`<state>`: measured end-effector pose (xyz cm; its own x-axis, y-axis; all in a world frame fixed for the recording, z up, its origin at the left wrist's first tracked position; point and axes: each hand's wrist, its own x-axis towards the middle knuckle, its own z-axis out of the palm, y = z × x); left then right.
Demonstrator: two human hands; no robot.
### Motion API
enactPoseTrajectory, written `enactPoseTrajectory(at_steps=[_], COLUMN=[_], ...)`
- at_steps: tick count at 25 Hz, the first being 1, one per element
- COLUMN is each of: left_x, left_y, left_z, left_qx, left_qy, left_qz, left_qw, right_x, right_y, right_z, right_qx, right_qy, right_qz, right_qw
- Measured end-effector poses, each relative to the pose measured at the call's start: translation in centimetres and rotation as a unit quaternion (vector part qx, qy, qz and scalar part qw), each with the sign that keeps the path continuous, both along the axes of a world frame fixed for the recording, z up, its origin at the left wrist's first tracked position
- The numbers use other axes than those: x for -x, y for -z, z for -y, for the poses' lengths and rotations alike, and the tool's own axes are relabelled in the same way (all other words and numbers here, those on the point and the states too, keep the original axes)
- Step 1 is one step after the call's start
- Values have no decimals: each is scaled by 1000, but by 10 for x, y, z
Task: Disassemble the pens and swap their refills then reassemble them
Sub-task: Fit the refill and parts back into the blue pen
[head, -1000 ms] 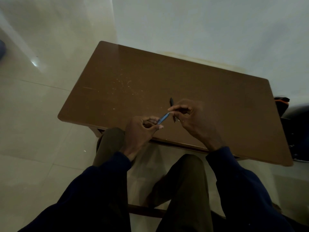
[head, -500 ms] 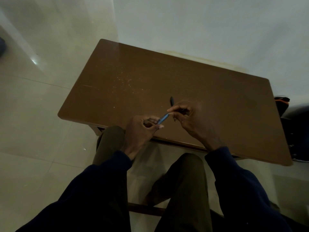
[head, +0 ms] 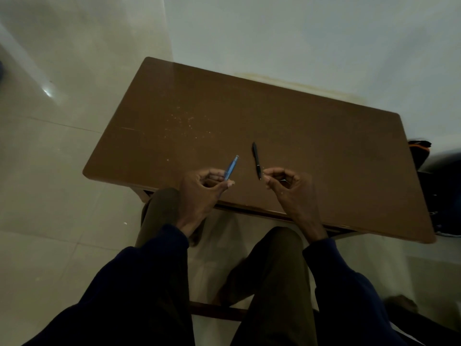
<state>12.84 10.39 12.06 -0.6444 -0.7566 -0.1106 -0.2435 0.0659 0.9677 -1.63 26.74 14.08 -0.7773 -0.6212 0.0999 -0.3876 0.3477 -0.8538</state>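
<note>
Pinching 1 blue pen [head: 231, 168]: left hand [head: 199, 193]; right hand [head: 289, 188] grip unclear; 1 black pen [head: 256, 159].

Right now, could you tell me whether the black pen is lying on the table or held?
Lying down: the black pen rests flat on the table, the right hand beside it, not gripping.

Left hand [head: 199, 193] pinches the blue pen [head: 230, 168]; right hand's [head: 289, 191] fingers [head: 274, 174] are curled.
</note>
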Motion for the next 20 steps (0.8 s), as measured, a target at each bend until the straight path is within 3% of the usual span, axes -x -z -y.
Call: enactPoseTrajectory(at_steps=[8, 20], left_x=[17, 83], left_y=[12, 53], left_z=[0, 19], left_qx=[3, 34], left_qy=[13, 27], left_qz=[5, 102], left_qw=[1000, 994], right_x=[8, 53], right_y=[14, 70], right_z=[6, 22], right_qx=[-12, -97], right_qy=[13, 80], right_qz=[13, -3], right_qw=[1000, 992])
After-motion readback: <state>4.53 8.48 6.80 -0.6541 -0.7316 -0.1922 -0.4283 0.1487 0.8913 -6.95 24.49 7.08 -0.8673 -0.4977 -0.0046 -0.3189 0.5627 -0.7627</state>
